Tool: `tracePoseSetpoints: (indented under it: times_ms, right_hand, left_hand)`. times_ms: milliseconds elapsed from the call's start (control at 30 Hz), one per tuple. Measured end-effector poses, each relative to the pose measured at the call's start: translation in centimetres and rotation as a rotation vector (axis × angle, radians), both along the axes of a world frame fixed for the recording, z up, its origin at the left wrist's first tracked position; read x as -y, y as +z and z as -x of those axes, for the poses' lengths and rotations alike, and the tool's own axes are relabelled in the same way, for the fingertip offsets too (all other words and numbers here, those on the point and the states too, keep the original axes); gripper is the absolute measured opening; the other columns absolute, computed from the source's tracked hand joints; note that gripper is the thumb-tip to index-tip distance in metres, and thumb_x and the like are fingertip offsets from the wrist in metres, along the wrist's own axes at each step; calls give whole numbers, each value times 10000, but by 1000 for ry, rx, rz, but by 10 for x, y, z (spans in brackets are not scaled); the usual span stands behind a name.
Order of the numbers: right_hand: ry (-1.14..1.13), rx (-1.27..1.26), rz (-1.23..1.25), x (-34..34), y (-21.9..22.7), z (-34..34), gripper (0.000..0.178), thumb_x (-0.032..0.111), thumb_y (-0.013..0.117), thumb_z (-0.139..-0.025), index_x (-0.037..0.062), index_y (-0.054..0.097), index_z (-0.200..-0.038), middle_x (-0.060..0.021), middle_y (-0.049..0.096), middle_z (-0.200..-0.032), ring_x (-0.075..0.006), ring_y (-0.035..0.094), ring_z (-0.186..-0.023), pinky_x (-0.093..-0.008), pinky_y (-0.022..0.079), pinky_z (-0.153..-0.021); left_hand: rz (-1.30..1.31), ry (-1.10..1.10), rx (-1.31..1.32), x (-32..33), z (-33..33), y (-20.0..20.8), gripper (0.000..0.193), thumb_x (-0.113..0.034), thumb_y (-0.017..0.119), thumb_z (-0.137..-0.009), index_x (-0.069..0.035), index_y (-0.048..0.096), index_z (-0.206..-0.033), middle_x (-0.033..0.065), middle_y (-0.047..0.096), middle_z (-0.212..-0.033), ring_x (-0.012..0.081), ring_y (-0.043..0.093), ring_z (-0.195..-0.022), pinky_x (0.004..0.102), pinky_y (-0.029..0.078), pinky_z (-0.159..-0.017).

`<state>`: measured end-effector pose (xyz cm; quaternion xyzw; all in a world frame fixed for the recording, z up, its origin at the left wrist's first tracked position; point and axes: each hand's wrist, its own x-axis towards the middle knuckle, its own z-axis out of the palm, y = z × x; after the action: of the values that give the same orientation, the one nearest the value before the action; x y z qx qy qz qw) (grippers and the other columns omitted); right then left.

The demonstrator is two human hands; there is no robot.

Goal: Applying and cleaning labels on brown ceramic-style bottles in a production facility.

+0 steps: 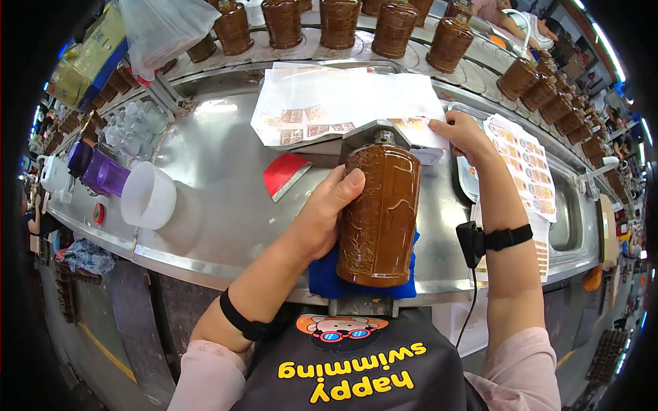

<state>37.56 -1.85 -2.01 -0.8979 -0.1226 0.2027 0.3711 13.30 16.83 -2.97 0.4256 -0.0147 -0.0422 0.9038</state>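
A tall brown embossed ceramic bottle (378, 212) lies on a blue cloth pad (327, 279) at the front of a steel table (226, 205), its neck pointing away into a metal clamp (384, 133). My left hand (330, 209) grips the bottle's left side, thumb across the top. My right hand (460, 133) is further back and to the right, with fingertips pinching at a white sheet of small labels (343, 103) spread behind the bottle.
A conveyor at the back carries several more brown bottles (339, 22). A second label sheet (526, 164) lies on the right, a red scraper (284, 172) left of the bottle, a white plastic cup (147, 195) and purple cup (103, 175) further left.
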Motion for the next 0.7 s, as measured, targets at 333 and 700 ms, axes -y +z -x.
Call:
tracePoseSetpoints:
  times_ms: [333, 700]
  right_hand:
    - [-114, 171, -123, -6, -22, -6, 249, 293, 625, -892, 45, 632, -880, -36, 562, -687, -99, 478, -625, -280, 371, -504]
    - [-138, 171, -117, -9, -25, -4, 288, 272, 653, -864, -15, 629, -852, -75, 596, -706, -144, 493, -625, -331, 378, -536]
  left_hand:
    - [12, 31, -33, -2, -5, -9, 608, -432, 596, -936, -11, 406, -1332, 92, 551, -1236, 156, 562, -1108, 323, 461, -963]
    - [22, 31, -44, 1, -7, -9, 664, -465, 616, -915, -1, 394, -1336, 95, 547, -1235, 159, 553, -1116, 317, 455, -965]
